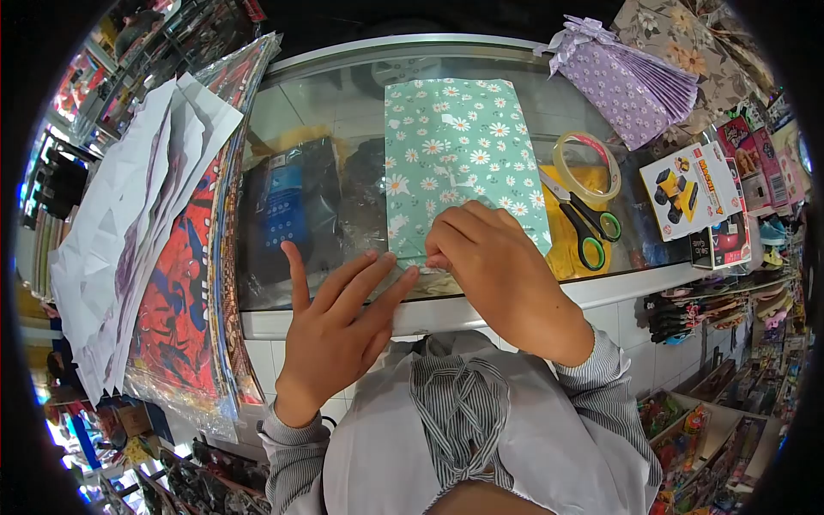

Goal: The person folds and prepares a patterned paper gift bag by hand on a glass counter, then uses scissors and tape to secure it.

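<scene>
A green daisy-patterned paper piece lies on the glass counter in front of the body. My left hand has its fingers spread, with fingertips at the paper's lower left corner. My right hand is closed at the paper's near edge, its fingers curled down; what they pinch, if anything, is hidden. Right of the paper lie scissors with black and green handles, their blades toward the paper. A roll of clear tape rests just beyond them.
Crumpled white sheets lie over wrapped Spider-Man packs at the left. A pleated purple floral wrap is at the back right. A small toy box stands on the right. The counter's metal edge runs near the body.
</scene>
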A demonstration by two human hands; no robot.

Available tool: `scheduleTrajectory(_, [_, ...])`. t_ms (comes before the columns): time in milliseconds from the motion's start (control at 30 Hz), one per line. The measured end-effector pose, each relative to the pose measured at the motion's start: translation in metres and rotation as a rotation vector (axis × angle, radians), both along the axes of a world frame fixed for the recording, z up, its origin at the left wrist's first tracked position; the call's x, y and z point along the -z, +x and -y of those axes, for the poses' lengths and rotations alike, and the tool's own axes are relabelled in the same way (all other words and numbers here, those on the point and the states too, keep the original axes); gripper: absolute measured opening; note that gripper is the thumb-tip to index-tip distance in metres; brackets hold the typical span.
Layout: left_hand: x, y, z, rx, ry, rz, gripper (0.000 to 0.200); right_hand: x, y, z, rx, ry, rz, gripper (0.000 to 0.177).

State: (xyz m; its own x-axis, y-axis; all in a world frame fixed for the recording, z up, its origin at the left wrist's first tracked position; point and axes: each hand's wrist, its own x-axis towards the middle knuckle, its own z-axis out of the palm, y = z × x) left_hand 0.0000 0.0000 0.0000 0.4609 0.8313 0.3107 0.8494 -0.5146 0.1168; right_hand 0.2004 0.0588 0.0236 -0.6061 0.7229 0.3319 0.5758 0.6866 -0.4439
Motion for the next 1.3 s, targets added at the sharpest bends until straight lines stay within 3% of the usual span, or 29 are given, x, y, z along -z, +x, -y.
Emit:
scheduleTrajectory(267, [-0.002,0.001,0.0,0.01,-0.019,0.017,0.045,0.002,0.0,-0.001,0.006,0.033,0.01,0.008])
scheduleTrajectory(567, [-0.002,-0.003,-0.004,0.039,-0.064,0.257,0.047,0.007,0.002,-0.002,-0.033,0.097,0.011,0.011])
scheduleTrajectory(1067, [0.0,-0.001,-0.003,0.024,-0.045,0.238,0.046,0.009,0.004,-0.004,-0.046,0.106,-0.004,0.012])
scheduleTrajectory(1300, [0.001,0.0,-0.002,0.024,0.001,0.06,0.043,0.01,0.004,-0.005,-0.047,0.098,-0.008,0.012])
